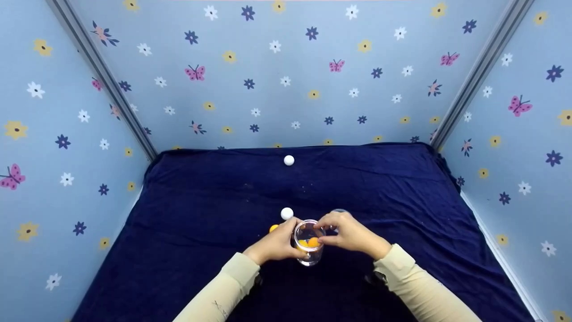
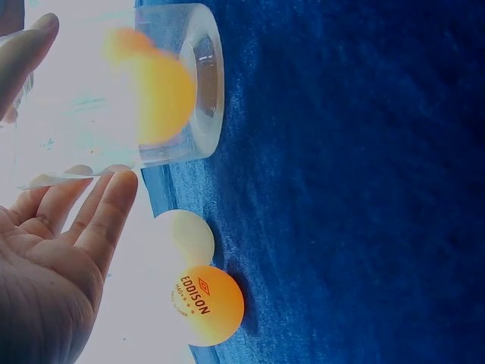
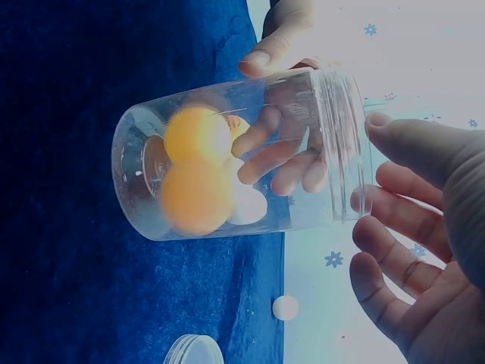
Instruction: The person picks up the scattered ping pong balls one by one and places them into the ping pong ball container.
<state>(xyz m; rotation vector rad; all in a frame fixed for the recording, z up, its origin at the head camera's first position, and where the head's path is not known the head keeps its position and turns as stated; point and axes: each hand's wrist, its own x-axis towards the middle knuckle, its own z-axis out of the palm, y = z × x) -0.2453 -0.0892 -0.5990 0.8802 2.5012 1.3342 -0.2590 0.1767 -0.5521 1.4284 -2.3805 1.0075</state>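
Note:
My left hand (image 1: 275,242) grips a clear plastic jar (image 1: 309,258) round its side, its mouth tilted up toward the head camera. Two orange ping-pong balls (image 3: 197,196) lie at the jar's bottom. At the rim, my right hand (image 1: 346,231) has thumb and fingers spread apart; the right wrist view shows no ball between them. Outside the jar, by the left hand, a white ping-pong ball (image 2: 184,239) and an orange ping-pong ball (image 2: 210,305) with printed lettering sit on the cloth. In the head view the left hand partly hides that orange ball.
A dark blue cloth (image 1: 214,192) with wrinkles covers the table. Another white ball (image 1: 289,160) lies near the back edge. A round clear lid (image 3: 195,350) rests beyond the right hand, which mostly hides it in the head view. Flower-patterned walls (image 1: 286,103) enclose three sides.

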